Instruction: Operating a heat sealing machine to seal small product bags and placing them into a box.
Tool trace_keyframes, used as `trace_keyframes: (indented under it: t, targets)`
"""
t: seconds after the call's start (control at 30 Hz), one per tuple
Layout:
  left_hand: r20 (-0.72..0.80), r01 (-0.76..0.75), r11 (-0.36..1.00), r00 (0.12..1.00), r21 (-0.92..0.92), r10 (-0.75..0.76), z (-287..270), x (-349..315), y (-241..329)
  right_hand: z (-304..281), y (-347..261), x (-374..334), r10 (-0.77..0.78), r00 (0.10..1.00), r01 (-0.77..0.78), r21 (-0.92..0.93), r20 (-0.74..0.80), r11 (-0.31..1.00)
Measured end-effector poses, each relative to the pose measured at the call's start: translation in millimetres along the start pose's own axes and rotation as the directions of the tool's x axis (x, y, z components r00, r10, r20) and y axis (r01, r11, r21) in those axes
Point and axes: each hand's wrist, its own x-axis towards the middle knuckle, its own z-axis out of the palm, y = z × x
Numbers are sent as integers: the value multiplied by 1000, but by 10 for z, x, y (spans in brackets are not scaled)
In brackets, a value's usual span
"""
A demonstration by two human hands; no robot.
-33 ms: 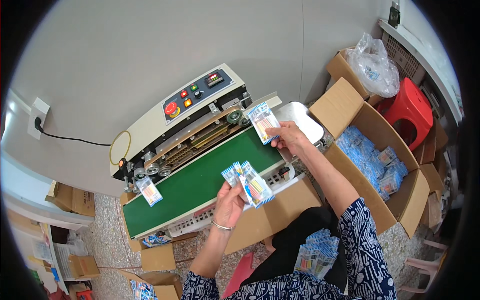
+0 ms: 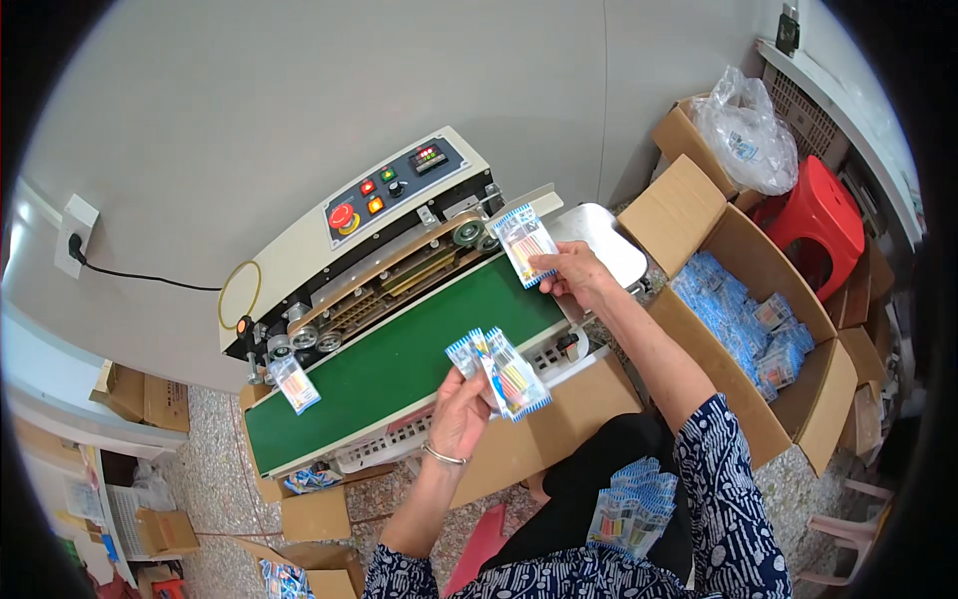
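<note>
My right hand (image 2: 571, 270) pinches one clear, blue-edged plastic packet (image 2: 525, 243) by its lower corner. Thin coloured sticks show inside it. The packet is upright at the right end of the band sealing machine (image 2: 384, 190), beside its rollers and above the green conveyor belt (image 2: 419, 329). Near the belt's front edge my left hand (image 2: 460, 414) is closed on a few fanned packets (image 2: 514, 376) of the same kind. At the machine's left end another packet (image 2: 295, 385) hangs by the rollers over the belt. More packets (image 2: 634, 507) lie on my lap.
To the right an open cardboard box (image 2: 689, 319) holds many packets. Beyond it are a red stool (image 2: 820, 225) and a clear plastic bag (image 2: 748, 135). A white perforated basket (image 2: 389, 439) sits under the belt. A black power cord (image 2: 150, 280) runs to the wall socket.
The packet at the machine's left end has shifted slightly left. My left hand and its packets have moved a little to the right and down. My right hand stays nearly still.
</note>
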Motion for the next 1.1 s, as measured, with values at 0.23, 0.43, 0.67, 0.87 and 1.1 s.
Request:
trace_keyframes:
  t: [0.23,0.43,0.67,0.87,1.1]
  targets:
    - [-1,103,995,995,-17,-103,-40,-181,-139,160,-16,132,41,998,-38,-58,45,998]
    - [26,124,992,992,-18,-124,-4,-190,-128,372,62,197,81,992,-68,-125,97,990]
    - [-29,79,997,996,-4,-79,-6,-62,-55,619,-85,-67,154,930,45,-517,335,855]
    - [24,-40,999,999,-2,40,119,270,142,78,-150,-575,131,953,20,-489,274,872]
    - [45,-76,996,996,-47,78,340,444,103,135,11,-834,35,920,86,-288,389,954]
